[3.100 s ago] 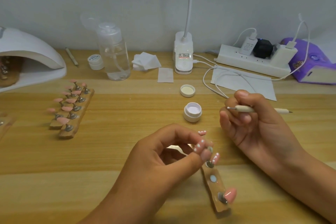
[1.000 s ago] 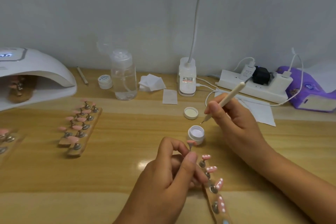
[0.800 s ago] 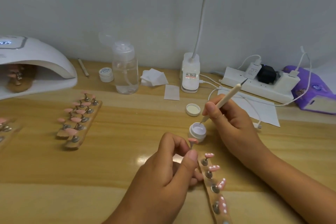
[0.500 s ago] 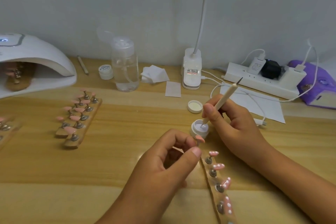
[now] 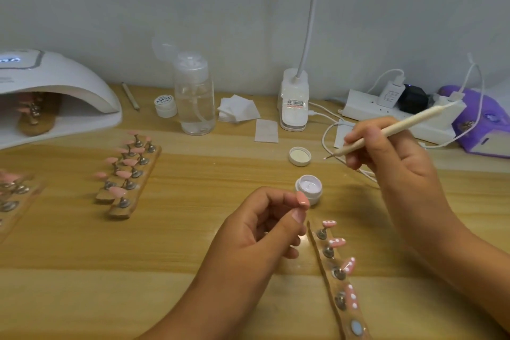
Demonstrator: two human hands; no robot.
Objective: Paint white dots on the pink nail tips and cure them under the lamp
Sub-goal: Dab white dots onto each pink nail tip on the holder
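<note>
Pinched in the narrow thumb-and-forefinger grip of the left hand [image 5: 259,243], near the tabletop's [image 5: 193,229] front edge: 1 plain pink nail tip [image 5: 303,199], just beside a small open white jar of white gel [image 5: 309,187]. Held pen-style in the right hand's [image 5: 392,163] closed grip, behind the jar: a slim cream dotting tool [image 5: 400,127], point aimed left, clear of the gel. Toward the front right corner: a narrow wooden holder strip [image 5: 328,284] bearing 4 white-dotted pink tips. At the far left corner: a white domed curing lamp [image 5: 60,83].
</note>
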